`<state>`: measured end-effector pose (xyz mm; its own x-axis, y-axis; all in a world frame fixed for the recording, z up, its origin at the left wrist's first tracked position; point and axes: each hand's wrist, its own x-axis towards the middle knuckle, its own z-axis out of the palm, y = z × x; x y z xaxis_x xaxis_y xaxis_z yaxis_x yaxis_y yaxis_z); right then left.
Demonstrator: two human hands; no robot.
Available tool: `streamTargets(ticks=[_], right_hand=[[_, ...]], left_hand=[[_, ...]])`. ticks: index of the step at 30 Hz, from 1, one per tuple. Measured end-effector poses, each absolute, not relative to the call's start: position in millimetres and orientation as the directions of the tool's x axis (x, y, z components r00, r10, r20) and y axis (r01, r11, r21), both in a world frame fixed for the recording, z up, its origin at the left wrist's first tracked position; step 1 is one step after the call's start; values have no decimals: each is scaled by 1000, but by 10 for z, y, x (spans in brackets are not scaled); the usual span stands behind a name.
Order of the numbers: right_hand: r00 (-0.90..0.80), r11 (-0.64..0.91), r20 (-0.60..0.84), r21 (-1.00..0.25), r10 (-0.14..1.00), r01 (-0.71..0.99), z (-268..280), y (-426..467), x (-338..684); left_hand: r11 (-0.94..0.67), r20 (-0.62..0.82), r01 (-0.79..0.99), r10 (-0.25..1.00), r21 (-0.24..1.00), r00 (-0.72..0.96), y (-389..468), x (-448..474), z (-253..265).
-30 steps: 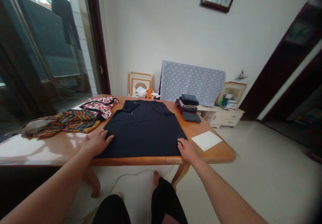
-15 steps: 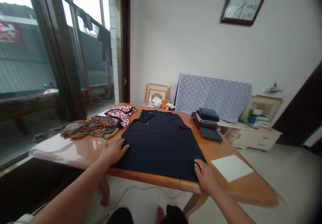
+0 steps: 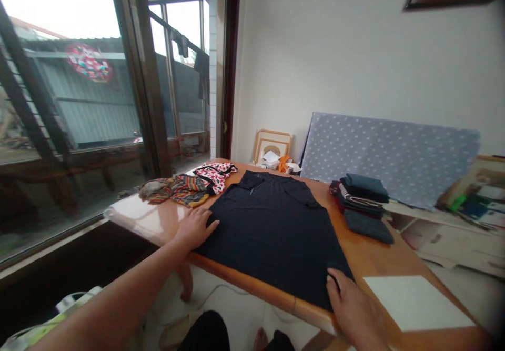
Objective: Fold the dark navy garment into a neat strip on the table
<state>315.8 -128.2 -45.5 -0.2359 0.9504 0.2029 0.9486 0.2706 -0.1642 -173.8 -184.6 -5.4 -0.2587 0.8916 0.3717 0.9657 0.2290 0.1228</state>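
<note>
A dark navy short-sleeved shirt (image 3: 272, 224) lies spread on the wooden table, its collar at the far side and its hem by the near edge. My left hand (image 3: 195, 228) rests flat at the shirt's left side, fingers stretched and thumb apart. At the lower right corner my right hand (image 3: 351, 303) has its thumb and forefinger bent around the edge of the cloth; its other fingers are mostly hidden.
Striped clothing (image 3: 177, 189) and a red-and-white patterned garment (image 3: 216, 176) lie at the table's left. To the right stand a stack of folded clothes (image 3: 363, 198) and a white sheet (image 3: 418, 301). The table's near edge (image 3: 252, 282) runs below the hem.
My view has turned left and come somewhat closer, so everything appears further right. Both hands remain at the same sides of the shirt, which keeps its spread shape.
</note>
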Motion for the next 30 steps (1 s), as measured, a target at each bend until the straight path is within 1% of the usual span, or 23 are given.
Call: streamTargets(ticks=[6,14,22,30], right_hand=[[-268,308,232,-155,935,939,-448,-1310,3169],[-271,319,270,-154,924,935,-319,-1369,3122],[-236,293,282,-180,930,939,-211,-1436,3087],[-206,263,265,-204,942,943,-135,-1432,3053]], left_hand=[[221,332,968,910,118,-248,-1902,-1665,26],[242,284,962,920,127,-269,-1840,-1671,34],[164,338,980,921,115,-194,-1794,-1729,7],[145,345,978,919,152,-190,-1730,-1816,-35]])
